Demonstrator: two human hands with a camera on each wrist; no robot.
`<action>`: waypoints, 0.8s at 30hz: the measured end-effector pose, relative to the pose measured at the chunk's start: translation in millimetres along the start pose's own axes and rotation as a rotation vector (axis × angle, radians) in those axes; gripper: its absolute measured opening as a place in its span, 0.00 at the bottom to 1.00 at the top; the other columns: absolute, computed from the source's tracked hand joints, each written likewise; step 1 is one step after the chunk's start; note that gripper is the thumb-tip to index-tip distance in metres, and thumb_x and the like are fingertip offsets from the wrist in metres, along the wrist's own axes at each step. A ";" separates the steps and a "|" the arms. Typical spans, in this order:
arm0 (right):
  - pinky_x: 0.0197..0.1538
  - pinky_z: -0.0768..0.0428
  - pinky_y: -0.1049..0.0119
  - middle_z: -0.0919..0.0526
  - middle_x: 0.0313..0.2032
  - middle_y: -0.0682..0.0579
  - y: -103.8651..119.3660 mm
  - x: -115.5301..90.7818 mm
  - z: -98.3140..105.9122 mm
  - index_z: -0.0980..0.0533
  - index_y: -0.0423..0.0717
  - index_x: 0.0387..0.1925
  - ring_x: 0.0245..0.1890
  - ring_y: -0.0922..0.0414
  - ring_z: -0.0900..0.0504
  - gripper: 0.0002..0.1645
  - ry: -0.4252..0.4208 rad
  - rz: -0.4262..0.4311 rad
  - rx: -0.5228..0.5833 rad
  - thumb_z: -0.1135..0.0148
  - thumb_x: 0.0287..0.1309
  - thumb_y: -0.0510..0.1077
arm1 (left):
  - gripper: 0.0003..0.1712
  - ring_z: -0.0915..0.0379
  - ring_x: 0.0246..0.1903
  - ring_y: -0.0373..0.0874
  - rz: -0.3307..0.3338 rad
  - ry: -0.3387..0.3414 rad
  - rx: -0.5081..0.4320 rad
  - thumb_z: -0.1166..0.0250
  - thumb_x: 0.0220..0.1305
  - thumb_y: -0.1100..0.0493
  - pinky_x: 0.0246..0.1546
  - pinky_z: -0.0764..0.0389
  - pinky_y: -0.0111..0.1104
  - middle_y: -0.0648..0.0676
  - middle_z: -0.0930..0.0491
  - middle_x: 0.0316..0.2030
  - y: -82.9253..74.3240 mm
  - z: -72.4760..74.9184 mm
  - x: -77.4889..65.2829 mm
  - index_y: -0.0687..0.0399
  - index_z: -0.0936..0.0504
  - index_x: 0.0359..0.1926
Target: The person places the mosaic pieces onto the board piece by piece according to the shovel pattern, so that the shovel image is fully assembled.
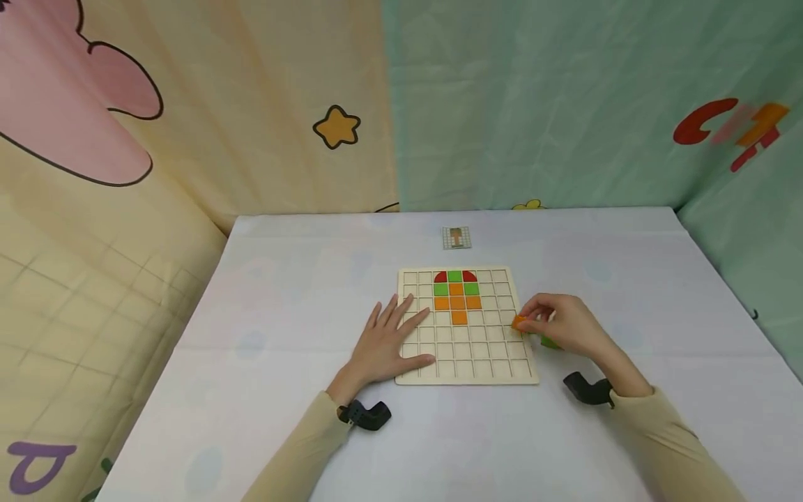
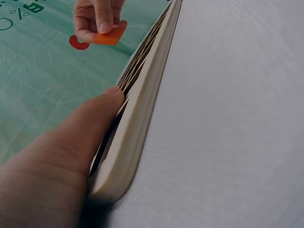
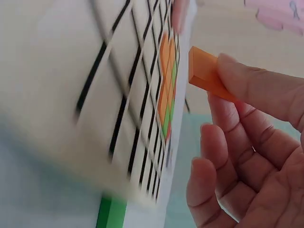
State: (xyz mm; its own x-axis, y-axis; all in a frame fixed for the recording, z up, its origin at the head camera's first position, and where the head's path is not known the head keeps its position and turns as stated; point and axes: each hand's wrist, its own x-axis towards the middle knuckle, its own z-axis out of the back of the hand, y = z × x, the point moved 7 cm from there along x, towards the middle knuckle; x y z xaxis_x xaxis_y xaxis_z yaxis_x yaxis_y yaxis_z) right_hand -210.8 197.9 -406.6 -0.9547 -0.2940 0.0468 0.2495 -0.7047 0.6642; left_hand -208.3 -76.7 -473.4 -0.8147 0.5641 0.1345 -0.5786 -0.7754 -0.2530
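Note:
My left hand lies spread over the left side of a pale wooden grid board, its thumb along the near part in the left wrist view. Between thumb and fingertips, my right hand pinches an orange square tile above the board's right edge. Orange tiles, green tiles and red rounded tiles sit in cells at the board's top middle. A green piece lies on the table under the right hand, partly hidden by it.
A small card with a grid picture lies behind the board. The white-covered table runs back to patterned curtains. A black wrist mount sits on the left wrist, another black mount on the right.

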 end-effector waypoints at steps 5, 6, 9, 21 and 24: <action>0.29 0.29 0.68 0.23 0.24 0.60 34.3 20.9 -38.7 0.19 0.52 0.28 0.26 0.59 0.27 0.06 0.113 0.114 0.082 0.27 0.49 0.44 | 0.49 0.69 0.72 0.53 0.004 0.002 -0.001 0.52 0.56 0.22 0.67 0.67 0.50 0.54 0.55 0.73 0.8 2.8 0.1 0.38 0.45 0.73; 0.29 0.28 0.67 0.23 0.24 0.61 38.9 24.1 -44.4 0.19 0.51 0.28 0.26 0.59 0.27 0.06 0.125 0.128 0.084 0.27 0.49 0.43 | 0.49 0.69 0.72 0.53 0.007 0.005 -0.003 0.52 0.56 0.22 0.67 0.67 0.50 0.53 0.56 0.73 0.8 2.9 0.0 0.38 0.45 0.73; 0.30 0.27 0.67 0.21 0.24 0.61 47.6 30.6 -58.1 0.19 0.49 0.28 0.25 0.61 0.27 0.05 0.139 0.148 0.071 0.28 0.50 0.42 | 0.49 0.71 0.72 0.52 0.014 0.022 0.000 0.53 0.56 0.21 0.67 0.68 0.50 0.53 0.57 0.74 0.3 1.6 -0.2 0.36 0.46 0.73; 0.24 0.31 0.67 0.22 0.22 0.62 48.9 40.6 -68.6 0.17 0.48 0.29 0.19 0.62 0.30 0.03 0.108 0.119 -0.028 0.29 0.51 0.41 | 0.49 0.71 0.72 0.52 0.020 0.028 0.005 0.51 0.56 0.22 0.67 0.68 0.49 0.52 0.58 0.74 -0.3 3.4 0.2 0.36 0.47 0.74; 0.23 0.32 0.67 0.24 0.20 0.61 48.8 42.4 -69.5 0.17 0.48 0.28 0.18 0.61 0.31 0.03 0.124 0.110 -0.038 0.28 0.51 0.42 | 0.49 0.72 0.72 0.52 0.020 0.039 -0.001 0.52 0.56 0.22 0.67 0.69 0.49 0.52 0.58 0.74 -0.2 2.0 0.6 0.35 0.48 0.74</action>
State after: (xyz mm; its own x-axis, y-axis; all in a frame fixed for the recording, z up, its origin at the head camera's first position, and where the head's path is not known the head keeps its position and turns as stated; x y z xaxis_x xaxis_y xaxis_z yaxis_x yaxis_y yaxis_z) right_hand -227.8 106.1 -424.0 -0.8946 -0.4462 0.0239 0.3596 -0.6872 0.6312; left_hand -208.8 -76.8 -471.3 -0.8242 0.5587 0.0923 -0.5619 -0.7866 -0.2560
